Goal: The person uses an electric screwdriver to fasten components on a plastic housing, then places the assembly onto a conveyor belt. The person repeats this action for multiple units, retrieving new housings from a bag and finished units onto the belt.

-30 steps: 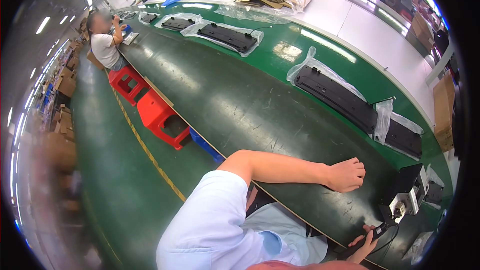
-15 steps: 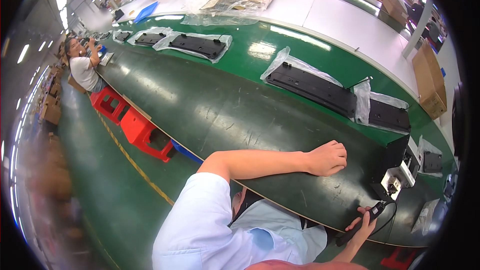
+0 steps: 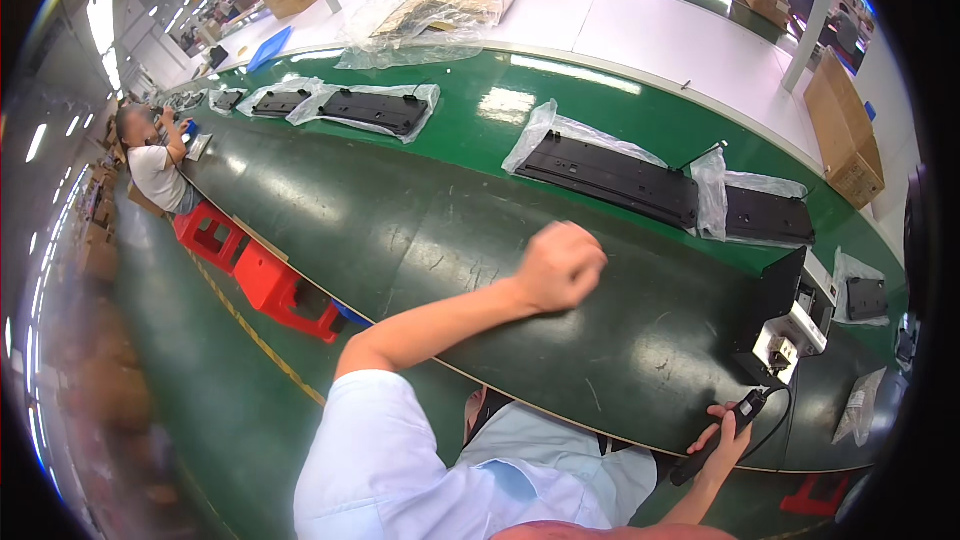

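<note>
right hand grips black corded tool; left hand curled closed over dark table.

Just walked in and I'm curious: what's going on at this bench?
The camera wearer's right hand grips a black corded tool near a black-and-silver fixture on the dark bench. The left hand, blurred and curled, is over the bench with nothing visible in it. Black panels with clear plastic lie along the green strip beyond. Another person is at the far left.
</note>
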The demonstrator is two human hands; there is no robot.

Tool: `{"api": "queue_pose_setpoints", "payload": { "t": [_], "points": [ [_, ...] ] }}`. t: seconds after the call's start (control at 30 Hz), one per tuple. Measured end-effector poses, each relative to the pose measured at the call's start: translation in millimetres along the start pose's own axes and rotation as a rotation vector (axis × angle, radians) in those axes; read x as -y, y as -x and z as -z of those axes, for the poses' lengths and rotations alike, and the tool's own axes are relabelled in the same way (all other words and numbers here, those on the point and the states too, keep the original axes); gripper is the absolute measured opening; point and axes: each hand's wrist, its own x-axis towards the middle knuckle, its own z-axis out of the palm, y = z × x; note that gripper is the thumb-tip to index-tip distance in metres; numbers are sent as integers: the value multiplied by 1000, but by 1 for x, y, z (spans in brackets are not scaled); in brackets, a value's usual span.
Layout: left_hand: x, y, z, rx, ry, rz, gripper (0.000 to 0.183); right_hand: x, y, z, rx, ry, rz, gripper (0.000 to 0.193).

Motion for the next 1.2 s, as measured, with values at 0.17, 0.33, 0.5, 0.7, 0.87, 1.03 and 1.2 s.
{"api": "queue_pose_setpoints", "payload": {
  "t": [0.17, 0.33, 0.5, 0.7, 0.87, 1.03, 1.2],
  "points": [
    [144, 37, 101, -98, -683, 397, 10, 4, 2, -2, 33, 7, 10, 24],
    [235, 38, 172, -64, -1225, 1011, 56, 5, 6, -7, 34, 9, 14, 23],
    [259, 17, 176, -73, -1222, 1090, 48, 8, 13, -14, 29, 8, 25, 23],
    [267, 6, 163, -92, -999, 994, 23, 12, 18, -19, 39, 1, 33, 22],
    [247, -17, 110, -176, -506, 729, 18, 15, 21, -23, 16, 36, 19, 22],
    [220, -48, 75, -8, -252, 539, 16, 13, 20, -25, 14, 19, 14, 22],
    [230, -67, 96, 269, -544, 177, 60, 9, 19, -20, 22, 37, 28, 24]
  ]
}}
